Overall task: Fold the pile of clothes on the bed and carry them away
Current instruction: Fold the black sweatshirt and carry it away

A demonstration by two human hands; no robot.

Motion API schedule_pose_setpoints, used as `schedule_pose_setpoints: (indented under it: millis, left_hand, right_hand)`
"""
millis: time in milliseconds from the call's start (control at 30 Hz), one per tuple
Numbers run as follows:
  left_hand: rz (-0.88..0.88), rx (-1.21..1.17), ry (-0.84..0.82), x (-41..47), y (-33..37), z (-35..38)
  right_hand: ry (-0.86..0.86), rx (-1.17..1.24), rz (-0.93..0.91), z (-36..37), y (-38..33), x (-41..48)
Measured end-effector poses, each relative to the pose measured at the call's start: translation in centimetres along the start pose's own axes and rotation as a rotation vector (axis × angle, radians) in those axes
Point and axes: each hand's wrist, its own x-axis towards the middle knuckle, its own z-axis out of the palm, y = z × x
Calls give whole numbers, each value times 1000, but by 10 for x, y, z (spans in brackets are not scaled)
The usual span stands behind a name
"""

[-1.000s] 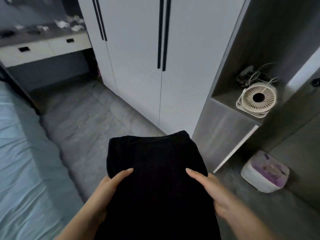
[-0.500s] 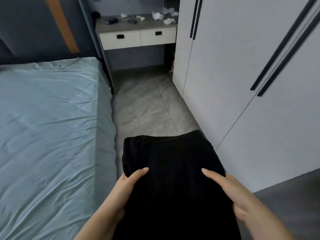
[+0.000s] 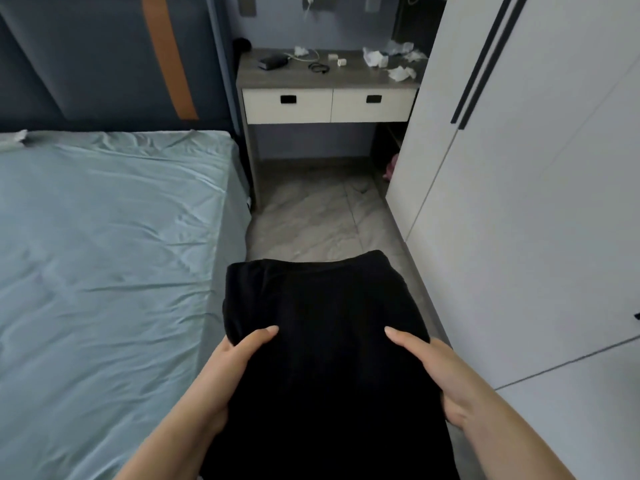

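A folded stack of black clothes [image 3: 322, 341] is carried in front of me, over the floor gap between bed and wardrobe. My left hand [image 3: 228, 372] grips its left side, thumb on top and fingers hidden underneath. My right hand [image 3: 433, 372] grips the right side the same way. The bed [image 3: 104, 254] with a light blue sheet lies to the left; no clothes show on the part in view.
A white wardrobe [image 3: 519, 202] stands close on the right. Ahead is a desk [image 3: 329, 81] with two drawers and small clutter on top. Grey tiled floor [image 3: 311, 220] runs between bed and wardrobe. A dark padded headboard [image 3: 86, 57] rises behind the bed.
My view has swung left, from the wardrobe and open shelf toward the bed and desk. Both hands keep the same grip on the black stack.
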Motion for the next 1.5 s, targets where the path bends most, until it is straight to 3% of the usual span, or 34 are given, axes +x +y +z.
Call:
schedule_pose_setpoints:
  millis: [467, 733, 1167, 1500]
  left_hand:
    - [-58, -147, 251, 222, 125, 53]
    - [-16, -209, 319, 328, 202, 36]
    - [-8, -258, 338, 484, 363, -78]
    - [32, -412, 600, 538, 400, -164]
  right_hand:
    - [-47, -173, 55, -37, -215, 241]
    - [-88, -267, 69, -6, -317, 359]
    - [-41, -406, 44, 142, -459, 540]
    - [-294, -513, 127, 269, -518, 670]
